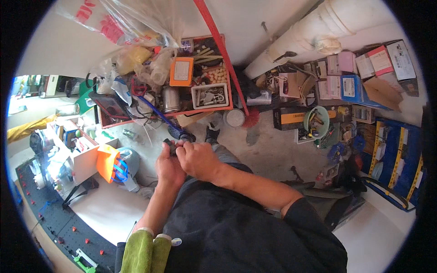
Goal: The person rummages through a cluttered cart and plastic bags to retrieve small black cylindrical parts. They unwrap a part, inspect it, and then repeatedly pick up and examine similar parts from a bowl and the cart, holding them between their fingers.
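Observation:
Both hands meet in front of my body at the middle of the view. My left hand (169,167) is palm up with its fingers curled round a small dark part (170,147), whose exact kind is too small to make out. Over it, my right hand (199,160) is closed, its fingertips pinching at the same dark part. Just beyond the hands are my dark shoes (212,132) on the concrete floor. A blue rod (154,108) slants down toward the left shoe from an orange-edged box.
Ahead, an orange-rimmed box (227,93) holds bags, a can and a white tray of metal hardware (210,96). A red pole (223,50) leans across it. At right are cartons (350,87) and a green bowl of tools (317,123); at left, an orange bag (108,164).

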A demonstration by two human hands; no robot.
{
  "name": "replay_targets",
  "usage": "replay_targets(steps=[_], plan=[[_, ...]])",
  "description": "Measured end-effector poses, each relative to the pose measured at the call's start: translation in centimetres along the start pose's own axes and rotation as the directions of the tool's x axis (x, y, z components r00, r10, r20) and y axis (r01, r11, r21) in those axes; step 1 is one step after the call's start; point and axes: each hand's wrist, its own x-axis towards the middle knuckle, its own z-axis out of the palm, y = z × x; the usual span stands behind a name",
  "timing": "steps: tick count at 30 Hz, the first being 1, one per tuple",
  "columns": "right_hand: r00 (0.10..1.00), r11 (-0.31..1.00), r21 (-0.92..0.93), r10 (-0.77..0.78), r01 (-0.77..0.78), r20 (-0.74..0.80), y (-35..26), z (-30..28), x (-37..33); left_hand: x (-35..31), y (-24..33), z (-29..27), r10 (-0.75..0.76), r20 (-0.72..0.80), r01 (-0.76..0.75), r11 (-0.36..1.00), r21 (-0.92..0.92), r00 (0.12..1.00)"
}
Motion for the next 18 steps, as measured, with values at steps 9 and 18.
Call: replay_targets(steps=[9,18], plan=[[0.998,0.999,-0.034,-0.031,0.033,0.062,0.6,0.0,-0.1,-0.3,-0.6,0.5,-0.067,-0.028,0.067,0.998,0.009,0.997],[0.969,0.996,-0.014,-0.078,0.083,0.233,1.0,0.6,0.8,1.4,-2.5,-2.7,-0.015,-0.131,0.016,1.0,0.01,0.991]])
